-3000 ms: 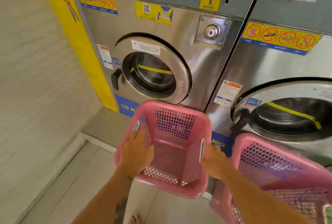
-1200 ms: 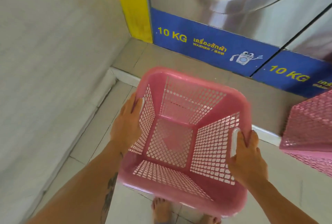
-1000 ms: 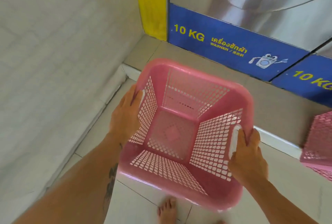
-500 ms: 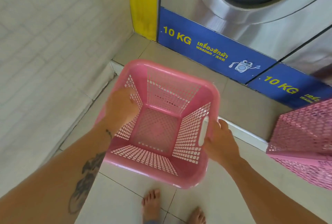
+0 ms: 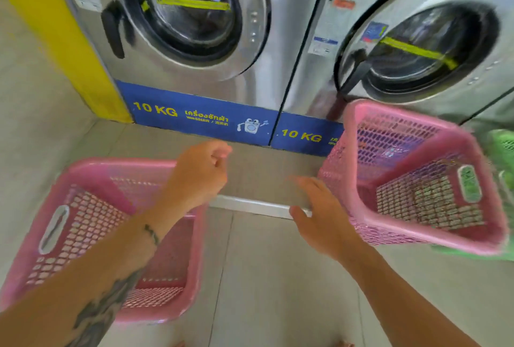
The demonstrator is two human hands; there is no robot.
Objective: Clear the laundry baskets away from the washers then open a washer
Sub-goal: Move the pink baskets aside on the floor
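- Head camera: the left hand [image 5: 199,179] has its fingers [image 5: 219,156] loosely curled and holds nothing. The right hand [image 5: 324,224] has its fingers [image 5: 307,188] spread and straight, also empty. They are too blurred to tell whether they touch anything.
- Just right of the right fingertips is the tilted pink plastic mesh basket [image 5: 431,238]. Its far rim is up against the right steel front-loading washer [image 5: 314,12]. Grabbing it by that near corner with one hand could make it twist or tip, and knock the round glass door [image 5: 417,48].
- Behind that basket, further right of the fingers, a green mesh basket [image 5: 500,146] shows. The two may be hooked together, so pulling the pink one could drag the green one along.
- Below both hands runs the pale edge of the raised step [image 5: 250,204], and a basket slid low could catch on it.
- Under the left forearm, down and left of the left fingers, the other pink plastic mesh basket [image 5: 83,168] stands on the tiled floor. It is off the step but near where the person stands, so it is a likely trip hazard.
- Above the left fingers, the left steel washer's door [image 5: 194,12] is closed, its black handle [image 5: 112,29] untouched.
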